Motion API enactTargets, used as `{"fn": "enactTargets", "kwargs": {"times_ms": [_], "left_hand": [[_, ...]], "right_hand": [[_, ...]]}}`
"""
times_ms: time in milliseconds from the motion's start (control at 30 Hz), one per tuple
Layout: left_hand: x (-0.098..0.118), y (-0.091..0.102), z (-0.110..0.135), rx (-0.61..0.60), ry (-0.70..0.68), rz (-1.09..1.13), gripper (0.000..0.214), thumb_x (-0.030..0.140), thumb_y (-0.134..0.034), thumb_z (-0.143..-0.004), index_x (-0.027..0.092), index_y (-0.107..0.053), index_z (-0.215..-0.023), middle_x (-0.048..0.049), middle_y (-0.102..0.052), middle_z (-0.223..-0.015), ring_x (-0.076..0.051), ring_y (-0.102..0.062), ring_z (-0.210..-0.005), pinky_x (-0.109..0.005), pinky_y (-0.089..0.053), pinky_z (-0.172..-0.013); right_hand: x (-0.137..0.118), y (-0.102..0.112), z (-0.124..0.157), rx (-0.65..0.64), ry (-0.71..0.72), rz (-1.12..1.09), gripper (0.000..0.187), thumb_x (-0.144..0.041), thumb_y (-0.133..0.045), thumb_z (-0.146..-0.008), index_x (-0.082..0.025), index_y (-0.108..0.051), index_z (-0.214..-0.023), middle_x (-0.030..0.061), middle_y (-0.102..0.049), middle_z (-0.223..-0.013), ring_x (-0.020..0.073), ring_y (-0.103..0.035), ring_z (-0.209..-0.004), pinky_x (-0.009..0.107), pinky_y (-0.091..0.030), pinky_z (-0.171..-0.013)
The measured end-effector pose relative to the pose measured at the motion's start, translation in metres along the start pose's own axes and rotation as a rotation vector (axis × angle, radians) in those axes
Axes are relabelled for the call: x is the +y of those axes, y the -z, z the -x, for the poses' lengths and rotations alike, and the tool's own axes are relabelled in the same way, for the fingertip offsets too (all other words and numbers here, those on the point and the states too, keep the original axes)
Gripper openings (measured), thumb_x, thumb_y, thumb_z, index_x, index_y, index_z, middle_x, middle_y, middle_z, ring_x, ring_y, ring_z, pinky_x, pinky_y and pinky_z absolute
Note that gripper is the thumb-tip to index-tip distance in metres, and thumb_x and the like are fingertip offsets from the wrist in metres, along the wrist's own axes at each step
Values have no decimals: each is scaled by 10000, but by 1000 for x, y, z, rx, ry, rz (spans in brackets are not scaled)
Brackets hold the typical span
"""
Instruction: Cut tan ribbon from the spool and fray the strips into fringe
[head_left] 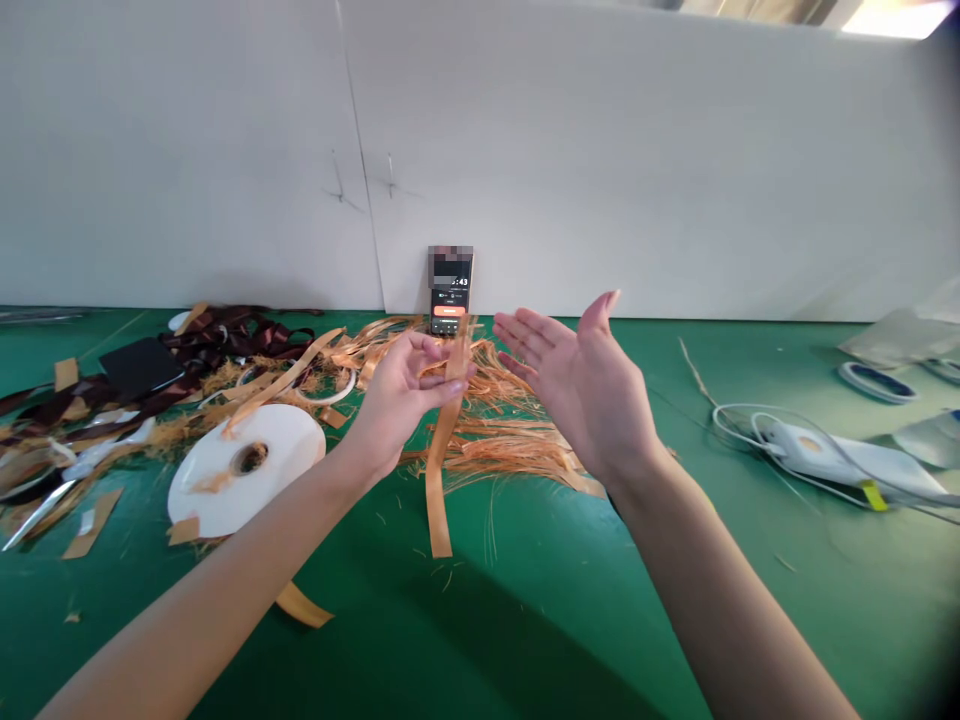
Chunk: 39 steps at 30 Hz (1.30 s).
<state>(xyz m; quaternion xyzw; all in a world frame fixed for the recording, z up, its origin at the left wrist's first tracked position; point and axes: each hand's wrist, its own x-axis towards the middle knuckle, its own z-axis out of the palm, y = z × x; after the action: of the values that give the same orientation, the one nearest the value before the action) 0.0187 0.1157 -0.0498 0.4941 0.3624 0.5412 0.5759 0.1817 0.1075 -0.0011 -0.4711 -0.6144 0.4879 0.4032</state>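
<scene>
Your left hand (pixel 394 410) pinches an orange ribbon strip (pixel 441 480); your right hand (pixel 581 390) is spread open, empty. White ribbon spool (pixel 281 440) sits at 9 o'clock

An amber ribbon (pixel 442 470) hangs plain and unpatterned below the left hand's fingers (pixel 431 375). Behind those fingers spreads a tangle of orange threads (pixel 510 440), streaked with paler gold. Further left of them lie a white spool (pixel 277 490) with a dark brown centre and dark maroon ribbon (pixel 232 345). Above the fingers of both hands stands a black phone (pixel 450 290) with an orange button (pixel 449 310), against a white wall (pixel 600 150). A green table mat (pixel 525 640) spreads below the right hand's fingers (pixel 532 340).
</scene>
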Motion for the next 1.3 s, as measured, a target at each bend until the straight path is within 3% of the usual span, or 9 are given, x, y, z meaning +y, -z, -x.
{"fn": "enactTargets", "kwargs": {"times_ms": [67, 200, 433, 600, 767, 900, 967, 1100, 1300], "left_hand": [[0, 1, 2, -40, 18, -27, 235, 64, -686, -728, 209, -523, -817, -5, -702, -1007, -209, -677, -1004, -417, -466, -985], [1, 5, 4, -108, 66, -117, 345, 49, -637, -744, 222, -675, -1039, -34, -703, -1145, -208, -652, -1055, -392, -474, -978], [-3, 9, 4, -111, 137, -129, 240, 73, -647, -758, 227, -752, -909, -12, -741, -1099, -183, -637, -1086, -342, -466, -993], [-2, 10, 4, -131, 173, -96, 322, 69, -654, -765, 207, -715, -1049, -32, -741, -1074, -169, -653, -1034, -322, -478, -965], [-2, 9, 5, -86, 134, -79, 335, 72, -660, -768, 214, -704, -1068, -27, -729, -1089, -173, -665, -1012, -293, -509, -904], [-4, 7, 5, -19, 87, -19, 300, 57, -694, -732, 206, -718, -991, -24, -716, -1121, -178, -681, -980, -272, -536, -838], [-4, 8, 4, 22, 85, 31, 257, 55, -710, -716, 190, -724, -933, -29, -726, -1095, -179, -687, -966, -264, -546, -817], [-5, 12, 0, 61, 107, 136, 231, 34, -715, -703, 178, -732, -883, -33, -756, -1014, -180, -694, -968, -253, -557, -818], [-6, 14, -1, -14, 56, 36, 275, 99, -715, -752, 204, -717, -1007, -36, -728, -1126, -193, -680, -1021, -269, -555, -857]], "right_hand": [[-3, 1, -1, 17, 24, -118, 872, -652, 121, -862, -146, -115, -1533, 77, -332, -1545, 169, -294, -1417, 331, -333, -1110], [-1, 4, -3, 38, 17, -354, 818, -646, -53, -919, -104, -141, -1525, 125, -341, -1534, 193, -337, -1398, 317, -347, -1100], [2, 3, -6, 68, 40, -411, 898, -716, -76, -877, -95, -191, -1515, 156, -394, -1499, 232, -368, -1383, 370, -384, -1086], [5, 6, -9, 54, 61, -464, 885, -716, -129, -878, -87, -281, -1481, 159, -416, -1484, 247, -387, -1371, 376, -383, -1090], [14, 11, -10, -4, 173, -625, 721, -638, -189, -920, -119, -532, -1286, 126, -507, -1420, 232, -441, -1334, 359, -366, -1098], [19, 15, -13, -49, 161, -669, 641, -585, -186, -946, -190, -688, -1007, 81, -689, -1122, 211, -616, -1107, 331, -452, -988], [19, 19, -14, -56, 149, -659, 632, -576, -206, -950, -202, -716, -935, 70, -703, -949, 194, -657, -931, 315, -498, -875], [12, 27, -12, -17, 152, -635, 585, -558, -265, -948, -231, -728, -801, 44, -639, -746, 156, -612, -705, 290, -494, -680], [-7, 25, -1, -33, 138, -514, 564, -483, -273, -968, -242, -726, -733, 25, -619, -641, 139, -561, -587, 288, -468, -609]]}}
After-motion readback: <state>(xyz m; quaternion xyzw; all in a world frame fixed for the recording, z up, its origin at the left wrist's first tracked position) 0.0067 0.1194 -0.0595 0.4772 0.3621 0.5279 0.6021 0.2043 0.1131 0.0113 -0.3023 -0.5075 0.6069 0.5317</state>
